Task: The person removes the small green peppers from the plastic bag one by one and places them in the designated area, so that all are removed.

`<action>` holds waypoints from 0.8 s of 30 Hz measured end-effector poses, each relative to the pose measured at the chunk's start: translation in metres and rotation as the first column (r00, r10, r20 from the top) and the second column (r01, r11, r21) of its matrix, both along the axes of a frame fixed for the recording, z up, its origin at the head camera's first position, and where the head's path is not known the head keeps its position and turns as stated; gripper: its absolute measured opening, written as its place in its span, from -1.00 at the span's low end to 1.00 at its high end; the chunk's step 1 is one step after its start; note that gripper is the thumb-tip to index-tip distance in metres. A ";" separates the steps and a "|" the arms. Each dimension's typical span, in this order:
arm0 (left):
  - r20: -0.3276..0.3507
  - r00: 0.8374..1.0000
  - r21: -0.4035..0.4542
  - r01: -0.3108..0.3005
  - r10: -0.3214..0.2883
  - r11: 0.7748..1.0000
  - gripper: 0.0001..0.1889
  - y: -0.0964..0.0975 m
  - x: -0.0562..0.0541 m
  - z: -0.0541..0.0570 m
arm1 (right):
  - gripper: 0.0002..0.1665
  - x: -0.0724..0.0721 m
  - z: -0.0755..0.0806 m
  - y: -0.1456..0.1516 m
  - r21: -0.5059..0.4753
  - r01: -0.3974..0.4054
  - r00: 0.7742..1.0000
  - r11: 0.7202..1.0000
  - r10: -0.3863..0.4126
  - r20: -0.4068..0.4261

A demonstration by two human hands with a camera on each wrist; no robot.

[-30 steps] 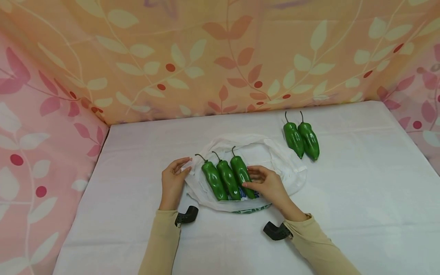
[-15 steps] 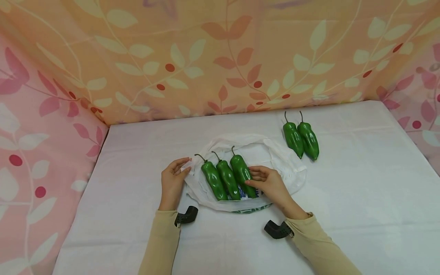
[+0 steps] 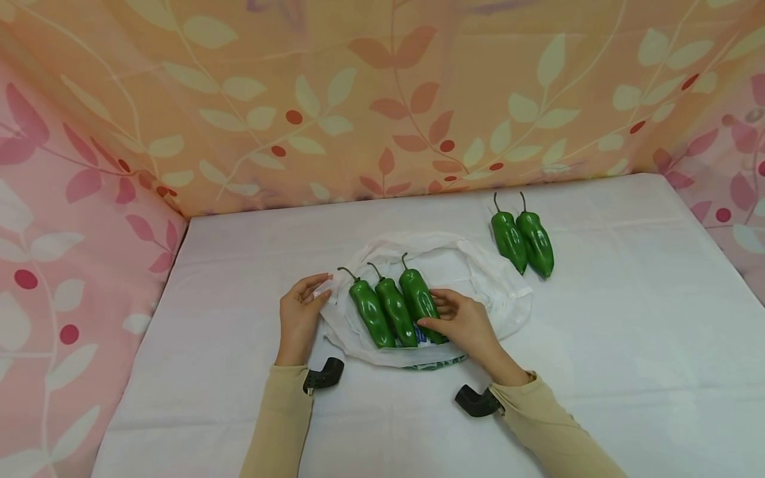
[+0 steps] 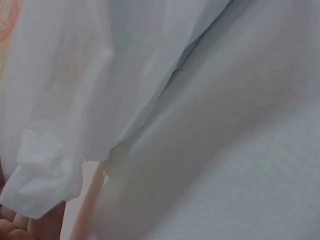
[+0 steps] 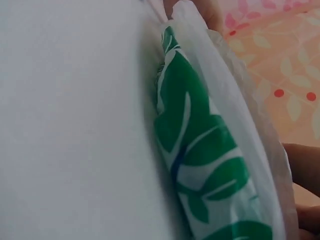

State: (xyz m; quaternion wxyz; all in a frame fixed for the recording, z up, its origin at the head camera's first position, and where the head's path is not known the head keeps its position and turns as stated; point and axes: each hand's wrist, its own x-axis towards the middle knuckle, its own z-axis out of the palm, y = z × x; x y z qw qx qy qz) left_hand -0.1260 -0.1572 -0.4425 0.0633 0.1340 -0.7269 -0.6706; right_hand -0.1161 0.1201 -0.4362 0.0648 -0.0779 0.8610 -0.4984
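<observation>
- While leaf-patterned cloth (image 3: 251, 79) hangs behind, the white surface (image 3: 627, 332) supports a plastic bag (image 3: 505, 302).
- Left hand (image 3: 301, 317): fingers pinching the bag's left edge.
- Right hand (image 3: 469, 326): fingers gripping the rightmost of three peppers (image 3: 396, 311) lying in the bag.
- Two loose peppers (image 3: 509, 243): side by side, just past the bag's far right.

Glossy peppers (image 3: 395, 311), plastic bag (image 3: 507, 302), matt tablecloth (image 3: 627, 318)

Back curtain (image 3: 335, 46): orange; pale leaves, red dots;
Side curtains (image 3: 101, 279): pink, leafy, left and right;
Tabletop (image 3: 197, 411): white, faintly creased;
Light: soft
</observation>
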 end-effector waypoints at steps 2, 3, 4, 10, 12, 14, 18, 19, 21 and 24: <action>-0.001 1.000 -0.003 0.002 -0.002 1.000 -0.69 0.000 0.000 0.000 | -0.34 0.000 0.000 0.000 0.013 0.010 1.000 1.000 -0.010 -0.022; -0.002 1.000 -0.002 0.002 -0.002 1.000 -0.69 0.000 0.000 0.000 | -0.35 0.000 -0.001 0.000 0.008 0.016 1.000 1.000 -0.016 -0.022; -0.003 1.000 -0.001 0.003 -0.003 1.000 -0.68 0.000 0.000 0.000 | -0.36 0.000 -0.001 0.000 0.001 0.023 1.000 1.000 -0.023 -0.018; -0.011 1.000 0.002 0.000 0.000 1.000 -0.68 0.000 -0.001 -0.001 | -0.38 -0.002 0.004 0.004 -0.075 0.035 0.999 0.997 -0.032 0.040; -0.013 1.000 0.001 0.000 0.000 1.000 -0.68 0.000 -0.001 -0.001 | -0.38 -0.002 0.006 0.005 -0.110 0.031 0.998 0.993 -0.025 0.059; -0.016 1.000 0.002 -0.001 0.001 1.000 -0.68 0.000 -0.002 -0.002 | -0.38 -0.002 0.008 0.006 -0.146 0.028 0.997 0.989 -0.017 0.076; -0.021 1.000 0.003 0.000 0.000 1.000 -0.68 0.000 -0.002 -0.002 | -0.38 -0.003 0.011 0.009 -0.197 0.025 0.997 0.980 -0.008 0.083; -0.020 1.000 0.002 -0.001 0.001 1.000 -0.68 0.000 -0.002 -0.002 | -0.38 -0.003 0.011 0.009 -0.203 0.023 0.997 0.979 -0.007 0.081; -0.016 1.000 -0.003 -0.001 0.001 1.000 -0.68 0.000 -0.001 -0.002 | -0.38 -0.004 0.012 0.011 -0.213 0.024 0.997 0.977 -0.008 0.076; -0.014 1.000 -0.006 -0.002 0.002 1.000 -0.68 0.000 -0.001 -0.001 | -0.39 -0.004 0.014 0.013 -0.230 0.033 0.997 0.973 -0.016 0.074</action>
